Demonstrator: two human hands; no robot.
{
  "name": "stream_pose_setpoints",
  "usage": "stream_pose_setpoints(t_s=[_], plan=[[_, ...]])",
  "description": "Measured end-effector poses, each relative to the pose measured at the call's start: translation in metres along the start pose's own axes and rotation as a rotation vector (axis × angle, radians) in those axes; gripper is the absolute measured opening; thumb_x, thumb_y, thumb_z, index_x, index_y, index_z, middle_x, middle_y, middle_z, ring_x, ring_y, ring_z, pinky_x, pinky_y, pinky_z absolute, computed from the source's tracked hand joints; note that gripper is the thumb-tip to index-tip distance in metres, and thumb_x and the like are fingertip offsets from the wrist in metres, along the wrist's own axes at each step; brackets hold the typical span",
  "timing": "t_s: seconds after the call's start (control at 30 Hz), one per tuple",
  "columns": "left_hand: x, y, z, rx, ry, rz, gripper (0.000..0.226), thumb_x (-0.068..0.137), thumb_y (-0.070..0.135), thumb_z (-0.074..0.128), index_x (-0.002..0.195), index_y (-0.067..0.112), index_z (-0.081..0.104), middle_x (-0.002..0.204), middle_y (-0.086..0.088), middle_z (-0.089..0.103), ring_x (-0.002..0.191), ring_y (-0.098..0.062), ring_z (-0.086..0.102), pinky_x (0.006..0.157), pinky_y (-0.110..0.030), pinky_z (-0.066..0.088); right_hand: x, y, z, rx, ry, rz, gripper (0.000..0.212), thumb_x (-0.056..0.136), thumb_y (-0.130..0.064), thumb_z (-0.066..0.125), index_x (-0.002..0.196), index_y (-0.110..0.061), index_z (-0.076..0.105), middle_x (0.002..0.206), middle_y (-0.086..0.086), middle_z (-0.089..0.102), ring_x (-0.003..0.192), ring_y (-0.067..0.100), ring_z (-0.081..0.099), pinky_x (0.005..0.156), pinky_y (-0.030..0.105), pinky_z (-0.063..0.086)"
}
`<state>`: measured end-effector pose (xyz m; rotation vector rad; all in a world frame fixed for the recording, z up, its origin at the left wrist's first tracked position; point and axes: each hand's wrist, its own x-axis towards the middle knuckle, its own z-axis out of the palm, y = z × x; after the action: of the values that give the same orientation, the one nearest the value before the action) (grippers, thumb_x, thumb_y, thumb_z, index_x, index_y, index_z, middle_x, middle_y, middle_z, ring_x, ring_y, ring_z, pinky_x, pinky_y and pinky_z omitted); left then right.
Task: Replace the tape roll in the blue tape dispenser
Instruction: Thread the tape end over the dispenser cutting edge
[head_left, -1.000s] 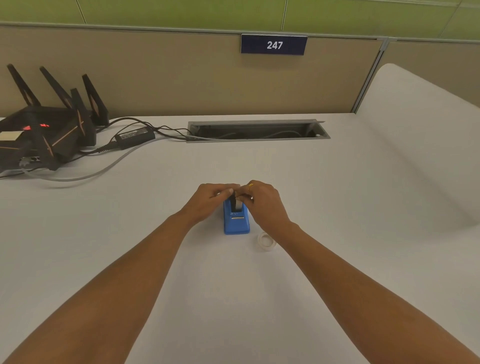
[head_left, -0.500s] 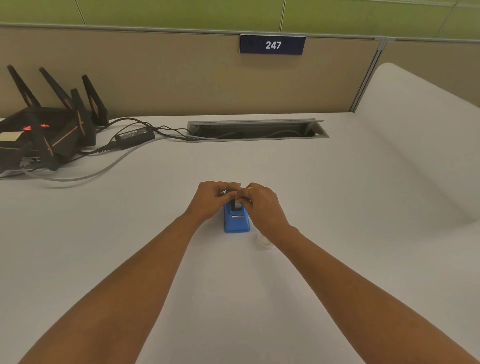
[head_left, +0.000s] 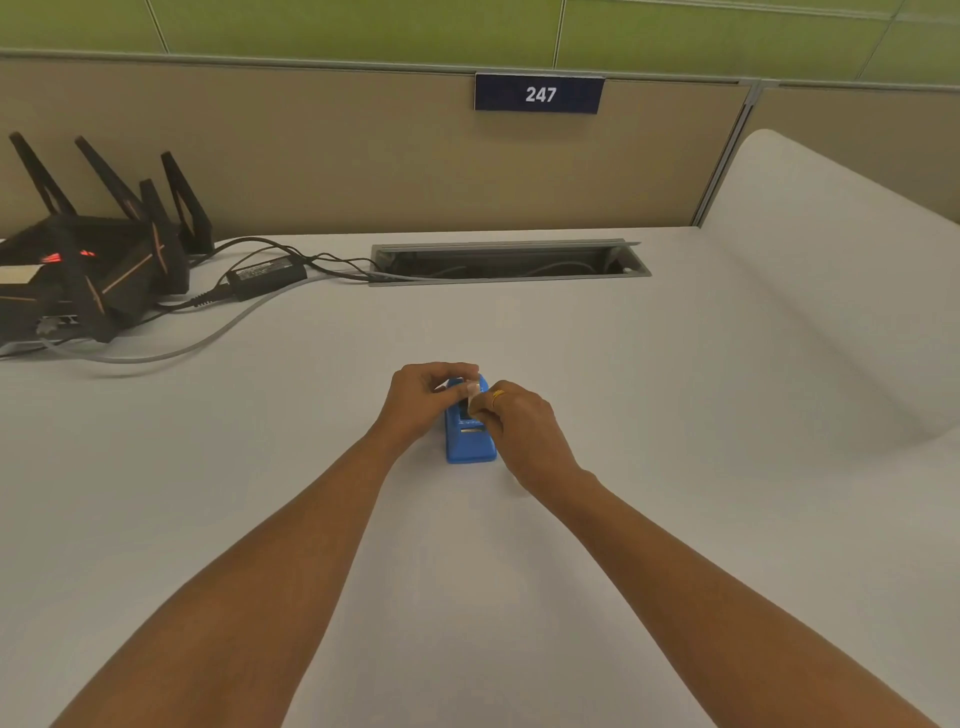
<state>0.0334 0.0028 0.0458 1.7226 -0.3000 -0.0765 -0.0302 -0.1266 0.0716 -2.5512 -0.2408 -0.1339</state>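
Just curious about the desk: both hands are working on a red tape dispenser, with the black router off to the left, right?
Not quite. The head view shows the tape dispenser is blue, not red. Both the left hand and right hand are on it, and the black router does sit off to the left.

Dispenser (head_left: 470, 441) far end hidden by hands; router (head_left: 78, 280) cut off left.

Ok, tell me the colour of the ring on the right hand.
Gold, or yellow metal. The ring sits on a finger of the right hand, seen in the head view.
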Motion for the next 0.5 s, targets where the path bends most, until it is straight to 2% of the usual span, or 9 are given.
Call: stream_pose_setpoints(t_s=[0.07,0.2,0.37,0.5], plan=[[-0.001,0.001,-0.001,0.026,-0.019,0.003,0.024,0.077,0.009,0.067,0.097,0.021,0.066,0.101,0.004,0.065,0.1,-0.007,0.058,0.081,-0.006,0.044,-0.003,0.0,0.001,0.001,-0.002,0.003,0.022,0.093,-0.016,0.044,0.102,-0.004,0.061,0.101,0.017,0.063,0.091,0.029,0.057,0.077,0.027,0.039],[-0.004,-0.003,-0.002,0.077,-0.058,-0.013,0.029,0.078,0.01,0.066,0.104,0.02,0.065,0.111,0.004,0.062,0.11,-0.011,0.052,0.098,-0.025,0.037,-0.012,0.002,0.007,-0.03,0.045,-0.048,0.022,0.093,-0.016,0.046,0.103,-0.006,0.061,0.102,0.015,0.064,0.09,0.028,0.057,0.076,0.025,0.04],[-0.004,-0.002,-0.001,0.088,-0.052,-0.003,0.029,0.077,0.005,0.065,0.101,0.02,0.065,0.109,0.002,0.063,0.107,-0.01,0.054,0.098,-0.025,0.037,-0.018,0.006,0.01,-0.117,0.145,-0.139,0.018,0.09,-0.012,0.052,0.101,-0.005,0.063,0.094,0.015,0.065,0.082,0.027,0.058,0.068,0.023,0.036],[-0.005,-0.002,-0.001,0.079,-0.051,-0.011,0.027,0.077,0.003,0.065,0.099,0.019,0.066,0.106,0.004,0.063,0.104,-0.009,0.055,0.096,-0.024,0.037,-0.02,0.006,0.011,-0.139,0.156,-0.188,0.015,0.086,-0.008,0.056,0.096,-0.001,0.064,0.088,0.019,0.065,0.077,0.03,0.058,0.066,0.024,0.037]])
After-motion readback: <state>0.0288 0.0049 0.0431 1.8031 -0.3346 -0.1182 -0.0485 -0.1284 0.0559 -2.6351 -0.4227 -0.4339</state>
